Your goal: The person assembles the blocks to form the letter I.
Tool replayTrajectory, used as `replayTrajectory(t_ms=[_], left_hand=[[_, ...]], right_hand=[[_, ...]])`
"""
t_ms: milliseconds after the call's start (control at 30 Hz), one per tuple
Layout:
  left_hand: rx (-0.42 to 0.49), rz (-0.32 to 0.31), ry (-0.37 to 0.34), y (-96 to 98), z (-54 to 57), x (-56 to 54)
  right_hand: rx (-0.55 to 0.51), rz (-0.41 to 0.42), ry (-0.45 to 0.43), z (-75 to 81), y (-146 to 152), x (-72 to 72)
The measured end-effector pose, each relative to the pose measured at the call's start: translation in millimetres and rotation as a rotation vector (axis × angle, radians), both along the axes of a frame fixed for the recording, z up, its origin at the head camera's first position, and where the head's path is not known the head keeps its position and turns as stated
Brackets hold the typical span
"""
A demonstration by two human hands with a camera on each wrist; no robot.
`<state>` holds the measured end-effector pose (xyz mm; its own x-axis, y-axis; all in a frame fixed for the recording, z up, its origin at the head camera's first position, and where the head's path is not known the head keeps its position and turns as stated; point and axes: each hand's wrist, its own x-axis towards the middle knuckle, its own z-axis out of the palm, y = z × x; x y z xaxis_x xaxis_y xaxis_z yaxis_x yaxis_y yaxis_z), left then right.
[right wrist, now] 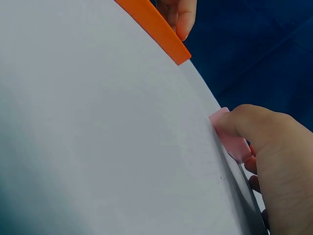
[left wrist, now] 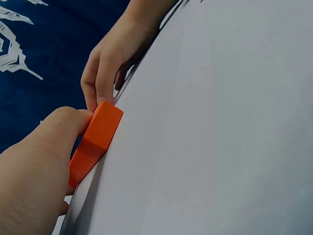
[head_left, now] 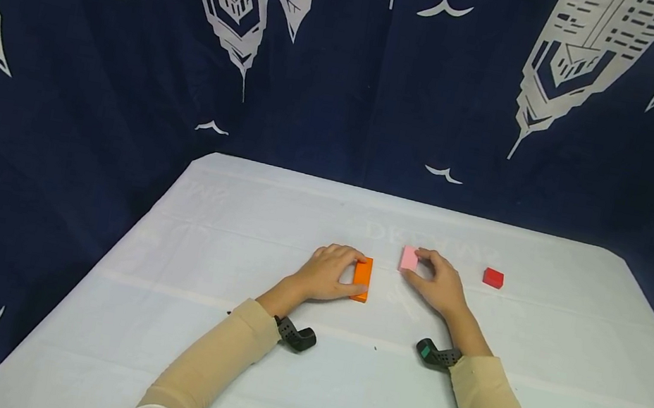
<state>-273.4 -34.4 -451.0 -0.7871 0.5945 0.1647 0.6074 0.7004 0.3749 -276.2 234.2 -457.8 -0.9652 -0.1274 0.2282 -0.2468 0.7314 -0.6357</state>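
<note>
In the head view my left hand (head_left: 325, 272) holds an orange block (head_left: 362, 275) between thumb and fingers, its long side pointing away from me. The left wrist view shows the thumb along one side of that orange block (left wrist: 99, 128). Farther right, my right hand (head_left: 439, 284) pinches a pink block (head_left: 409, 258) between thumb and index finger. In the right wrist view the thumb presses on the pink block (right wrist: 234, 139). A gap of bare tabletop separates the two blocks. Right of the right hand lies a small red block (head_left: 493, 278), which neither hand touches.
The blocks are on a white-covered table (head_left: 570, 328). Behind and left of it hangs a dark blue cloth (head_left: 330, 104) with white printed buildings. Each wrist wears a black band (head_left: 296, 335).
</note>
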Motion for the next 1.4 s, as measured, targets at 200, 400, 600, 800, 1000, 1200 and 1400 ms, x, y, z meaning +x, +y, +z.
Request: replayTrajectory(t_ms=[200, 400, 600, 800, 1000, 1200, 1400], left_hand=[[-0.003, 0.001, -0.003, 0.6, 0.9, 0.5], [-0.005, 0.002, -0.001, 0.5, 0.4, -0.1], [-0.002, 0.0, -0.005, 0.5, 0.5, 0.4], [0.006, 0.002, 0.0, 0.5, -0.5, 0.1], [0.005, 0.003, 0.004, 1.3, 0.2, 0.3], [0.007, 0.002, -0.002, 1.7, 1.2, 1.2], [0.006, 0.01, -0.005, 1.6, -0.3, 0.8]], right_hand=[[-0.038, -0.043, 0.017, -0.8, 2, 2.2], [-0.071, -0.07, 0.019, 1.9, 1, 5.5], [-0.093, -0.075, 0.022, 3.9, 0, 7.9], [-0.106, -0.076, 0.033, 3.3, 0, 7.7], [-0.127, -0.084, 0.026, 3.9, -1, 7.2], [-0.152, -0.083, 0.033, 6.4, -2, 8.7], [-0.141, -0.081, 0.019, 9.9, -6, 10.6]])
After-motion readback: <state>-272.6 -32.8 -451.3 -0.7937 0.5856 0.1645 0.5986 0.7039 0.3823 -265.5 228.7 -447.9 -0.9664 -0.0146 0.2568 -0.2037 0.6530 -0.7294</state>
